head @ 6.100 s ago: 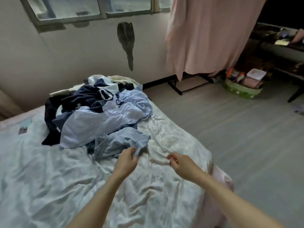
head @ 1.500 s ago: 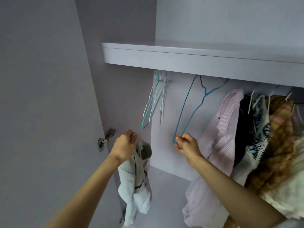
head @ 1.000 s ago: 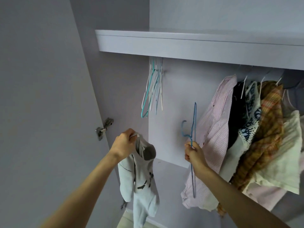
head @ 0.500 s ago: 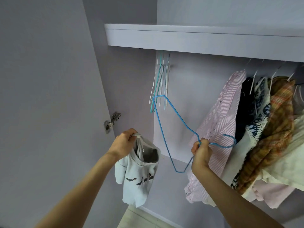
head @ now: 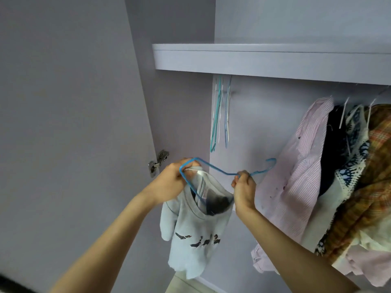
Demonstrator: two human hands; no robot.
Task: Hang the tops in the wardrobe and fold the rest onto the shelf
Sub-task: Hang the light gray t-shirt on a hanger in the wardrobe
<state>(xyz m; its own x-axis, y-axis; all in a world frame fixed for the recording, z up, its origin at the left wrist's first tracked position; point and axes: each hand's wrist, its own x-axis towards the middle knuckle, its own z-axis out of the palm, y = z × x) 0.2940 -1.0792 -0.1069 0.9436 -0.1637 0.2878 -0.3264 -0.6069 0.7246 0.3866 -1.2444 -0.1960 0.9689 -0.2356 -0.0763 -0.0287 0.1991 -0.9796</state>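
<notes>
My left hand point(head: 169, 180) grips the neck of a small pale blue top point(head: 194, 235) with a row of dark printed figures, which hangs below it in front of the open wardrobe. My right hand point(head: 243, 187) pinches a blue wire hanger point(head: 215, 170) near its hook. The hanger lies almost level, its far corner at my left hand and its lower wire dipping into the top's neck opening. Above runs the wardrobe shelf point(head: 264, 60).
Several spare wire hangers point(head: 220, 111) hang from the rail at the left. A pink striped shirt point(head: 300, 170), a dark garment, a lace-trimmed piece and a plaid garment point(head: 368, 187) fill the right. The open wardrobe door point(head: 63, 123) with its hinge point(head: 158, 162) is at the left.
My right hand has swung the blue hanger down from upright to nearly level and brought its corner to my left hand, into the top's neck. Earlier I took the hanger off the rail.
</notes>
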